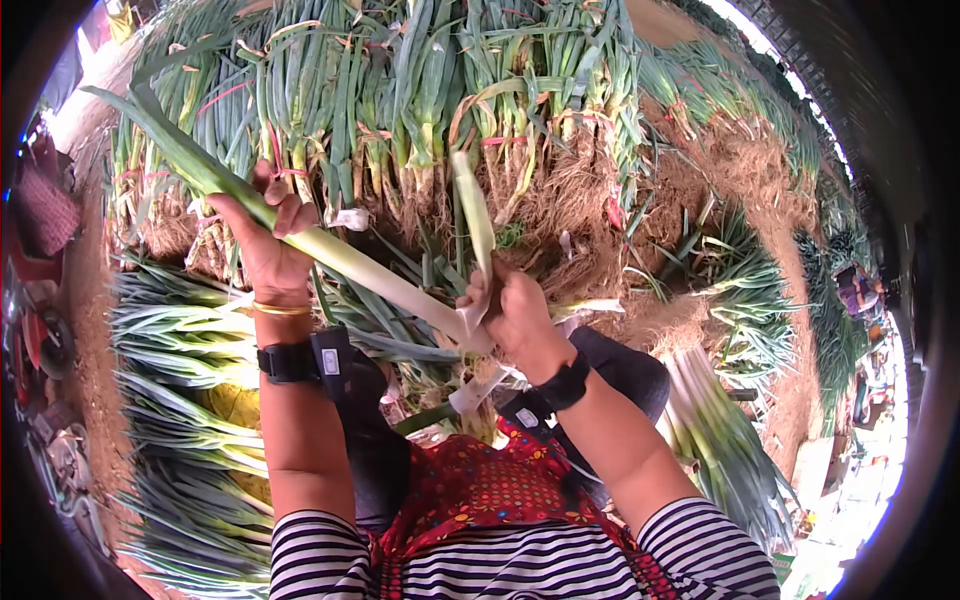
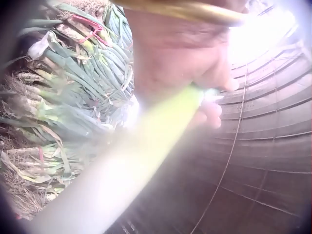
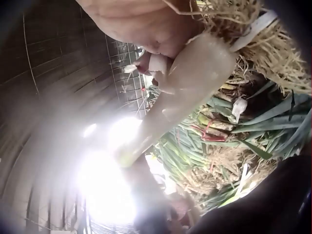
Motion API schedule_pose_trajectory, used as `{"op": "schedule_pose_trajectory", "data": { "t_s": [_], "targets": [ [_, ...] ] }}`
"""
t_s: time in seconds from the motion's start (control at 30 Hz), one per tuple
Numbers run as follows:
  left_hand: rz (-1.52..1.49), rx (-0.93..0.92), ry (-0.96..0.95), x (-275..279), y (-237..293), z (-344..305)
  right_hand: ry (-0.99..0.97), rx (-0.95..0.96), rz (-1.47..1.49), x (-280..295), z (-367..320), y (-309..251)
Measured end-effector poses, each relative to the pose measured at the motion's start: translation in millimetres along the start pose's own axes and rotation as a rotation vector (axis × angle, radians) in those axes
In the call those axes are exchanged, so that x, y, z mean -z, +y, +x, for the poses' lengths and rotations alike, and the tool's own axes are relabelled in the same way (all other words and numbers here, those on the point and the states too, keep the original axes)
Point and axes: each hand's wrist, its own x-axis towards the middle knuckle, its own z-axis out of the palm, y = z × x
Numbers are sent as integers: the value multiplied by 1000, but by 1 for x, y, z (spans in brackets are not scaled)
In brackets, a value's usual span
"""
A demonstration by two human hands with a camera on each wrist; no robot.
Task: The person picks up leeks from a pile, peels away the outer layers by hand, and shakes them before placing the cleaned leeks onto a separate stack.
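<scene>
A long leek (image 1: 375, 272) slants across the head view, green leaves at upper left and white end at lower right. My left hand (image 1: 272, 250) grips it around the green part, fingers curled over the stalk, as the left wrist view also shows. By the white end, my right hand (image 1: 522, 318) pinches a pale peeled outer leaf (image 1: 472, 205) that stands upward from the fingers. In the right wrist view the white shank (image 3: 200, 68) lies just below the right hand (image 3: 146, 24), with stringy roots (image 3: 273, 53) beside it.
Bundles of leeks (image 1: 400, 90) tied with red bands stand in a row ahead, roots toward me. More leeks (image 1: 180, 400) lie in piles at left, and a bunch (image 1: 720, 440) lies at right. Peeled scraps (image 1: 478, 388) are between my knees. Another person (image 1: 858, 290) is far right.
</scene>
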Motion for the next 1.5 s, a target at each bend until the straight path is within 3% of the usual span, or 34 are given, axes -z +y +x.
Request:
{"op": "schedule_pose_trajectory", "data": {
  "t_s": [0.07,0.13,0.23,0.3,0.6,0.67,0.73,0.77,0.8,0.87,0.93,1.03,1.17,1.23,1.27,1.33,1.5],
  "targets": [
    [-70,13,5,6,6,-1,-247,-144,314,4,-10,-7],
    [-255,60,-2,11,10,-1,-233,-69,276,-1,-27,-14],
    [-323,99,20,13,12,-3,-303,-80,255,2,-42,-20],
    [-352,115,48,18,17,-3,-381,8,161,11,-52,-24],
    [-215,87,240,30,26,-3,-339,109,-133,51,-90,-30],
    [-84,35,309,30,37,-4,-208,178,-128,66,-93,-39],
    [87,-36,441,25,44,-6,-187,407,-609,89,-93,-57],
    [201,-74,497,23,42,-6,-59,413,-711,104,-82,-55],
    [316,-108,552,20,38,-7,43,513,-1473,115,-71,-64],
    [469,-125,601,7,24,-3,102,950,-1899,105,-58,-57],
    [480,-160,655,-1,10,-2,81,1115,-1815,73,-53,-53],
    [477,-147,710,-9,-5,-3,-120,1260,-1947,20,-56,-23],
    [346,-176,687,0,-14,-5,-54,1262,-1977,8,-16,-2],
    [314,-180,698,-5,-12,-7,-109,1033,-2029,10,-2,-7],
    [314,-186,704,-3,-9,-8,-119,1032,-2031,11,-3,-8],
    [392,-183,640,0,-4,-9,-438,1154,-1850,10,-6,-11],
    [210,-241,681,3,-3,-6,-481,1173,-1724,1,-10,-11]
  ]
}}
